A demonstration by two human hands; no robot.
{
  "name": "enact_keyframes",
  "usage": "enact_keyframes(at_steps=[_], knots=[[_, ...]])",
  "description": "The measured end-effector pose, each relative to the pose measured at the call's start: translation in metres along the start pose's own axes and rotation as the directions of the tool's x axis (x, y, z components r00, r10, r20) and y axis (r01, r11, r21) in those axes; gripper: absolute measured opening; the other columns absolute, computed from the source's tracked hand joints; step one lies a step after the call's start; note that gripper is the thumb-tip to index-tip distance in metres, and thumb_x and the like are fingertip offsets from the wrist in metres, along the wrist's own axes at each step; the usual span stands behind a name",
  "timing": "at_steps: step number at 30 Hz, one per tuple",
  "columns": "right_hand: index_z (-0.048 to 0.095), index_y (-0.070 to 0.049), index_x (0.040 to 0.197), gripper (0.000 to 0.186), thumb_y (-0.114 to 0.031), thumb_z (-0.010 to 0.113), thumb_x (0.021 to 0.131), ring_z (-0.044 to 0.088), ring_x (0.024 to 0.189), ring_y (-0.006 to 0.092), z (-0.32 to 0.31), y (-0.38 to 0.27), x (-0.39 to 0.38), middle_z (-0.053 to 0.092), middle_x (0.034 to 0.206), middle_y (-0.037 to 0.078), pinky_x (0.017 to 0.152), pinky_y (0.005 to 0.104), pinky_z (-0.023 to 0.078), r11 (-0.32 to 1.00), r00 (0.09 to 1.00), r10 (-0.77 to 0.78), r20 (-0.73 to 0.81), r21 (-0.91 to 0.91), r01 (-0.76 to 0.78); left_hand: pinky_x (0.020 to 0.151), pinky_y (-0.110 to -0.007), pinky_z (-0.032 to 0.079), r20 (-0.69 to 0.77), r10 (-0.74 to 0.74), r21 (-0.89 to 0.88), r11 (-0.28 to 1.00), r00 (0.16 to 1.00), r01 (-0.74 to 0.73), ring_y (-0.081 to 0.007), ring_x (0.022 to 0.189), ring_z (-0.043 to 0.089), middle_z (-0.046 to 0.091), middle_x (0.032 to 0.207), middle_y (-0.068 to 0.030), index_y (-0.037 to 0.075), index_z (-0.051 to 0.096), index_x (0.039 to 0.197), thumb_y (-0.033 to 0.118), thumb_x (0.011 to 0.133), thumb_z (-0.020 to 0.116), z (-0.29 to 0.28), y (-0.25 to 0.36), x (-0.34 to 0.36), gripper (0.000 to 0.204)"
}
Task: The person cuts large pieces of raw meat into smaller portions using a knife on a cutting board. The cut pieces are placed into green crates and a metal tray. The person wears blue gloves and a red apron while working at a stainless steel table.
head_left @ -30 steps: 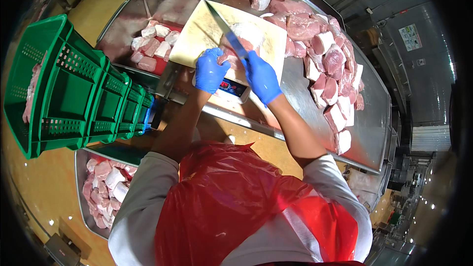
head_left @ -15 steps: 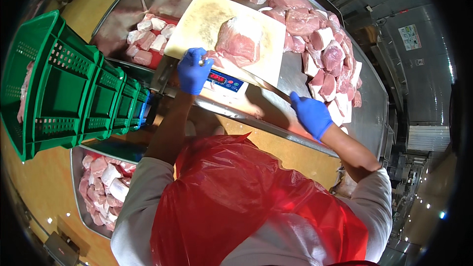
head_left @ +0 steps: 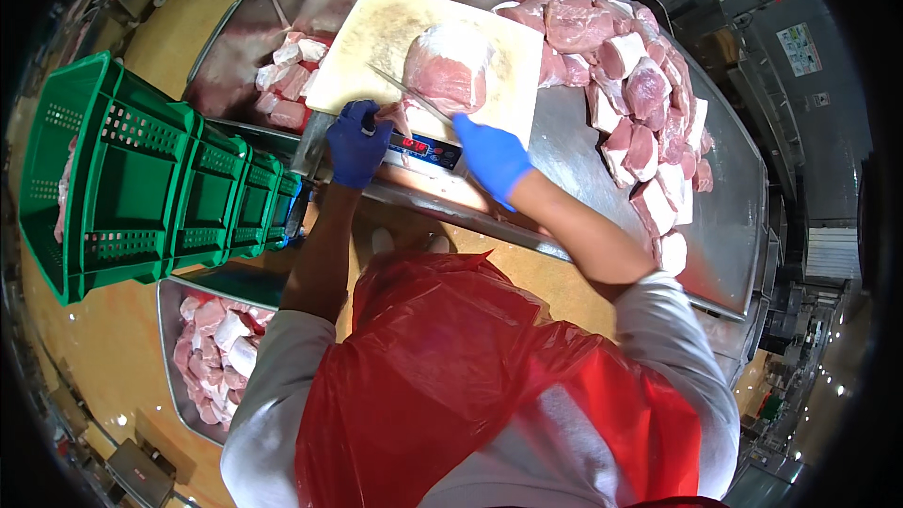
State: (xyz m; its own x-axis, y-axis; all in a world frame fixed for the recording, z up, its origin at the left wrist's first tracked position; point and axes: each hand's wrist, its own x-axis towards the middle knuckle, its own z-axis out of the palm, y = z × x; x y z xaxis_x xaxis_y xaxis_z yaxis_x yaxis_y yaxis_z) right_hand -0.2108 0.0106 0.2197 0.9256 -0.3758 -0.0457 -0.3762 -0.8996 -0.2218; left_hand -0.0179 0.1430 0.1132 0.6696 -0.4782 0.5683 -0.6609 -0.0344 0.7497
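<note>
A large piece of raw meat (head_left: 447,71), pink with a white fat cap, lies on a pale cutting board (head_left: 362,42). My right hand (head_left: 494,158), in a blue glove, grips a knife (head_left: 411,92); its handle is hidden in the fist. The blade slants up and left across the meat's near left edge. At the board's near edge, my left hand (head_left: 358,144), also gloved in blue, is closed at the end of a small flap of meat (head_left: 396,117). A small light, shiny bit shows between its fingers; what it is I cannot tell. Below the board sits a digital scale (head_left: 428,150).
A heap of meat pieces (head_left: 649,94) covers the steel table's right side (head_left: 564,141). To the left, a steel tub (head_left: 221,85) holds cut chunks. Green crates (head_left: 122,174) stand nearer on the left, beside another tub (head_left: 169,357) of meat on the floor.
My right hand has swung left and up with the knife, bringing the blade from the board's near right edge across the meat. My left hand has shifted slightly down and left, staying closed.
</note>
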Motion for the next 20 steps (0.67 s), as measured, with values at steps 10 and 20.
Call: enact_keyframes(at_steps=[10, 20], knots=[[0.05, -0.001, 0.121, 0.024, -0.013, 0.056, 0.1, 0.069, 0.068, 0.0294, -0.049, 0.08, -0.153, 0.067, 0.079, 0.019, 0.059, 0.0399, 0.053, 0.922, 0.996, 0.088, -0.035, 0.381, -0.068, 0.077, -0.035, 0.053, -0.491, 0.136, 0.124, 0.989, 0.86, -0.086, -0.0199, 0.082, 0.065, 0.071, 0.09, -0.0127, -0.001, 0.07, 0.094, 0.0, 0.083, 0.063, -0.336, 0.047, 0.104, 0.013], [0.03, -0.004, 0.136, 0.04, -0.006, 0.051, 0.102, 0.068, 0.071, 0.0209, -0.024, 0.062, -0.093, 0.058, 0.087, 0.011, 0.055, 0.03, 0.055, 0.23, 0.892, 0.451, 0.008, 0.965, -0.125, 0.096, -0.041, 0.052, -0.268, 0.312, 0.678, 0.733, 0.911, -0.051, -0.0286, 0.115, 0.066, 0.066, 0.13, -0.0176, 0.014, 0.06, 0.139, 0.025, 0.094, 0.061, -0.25, 0.069, 0.106, 0.046]])
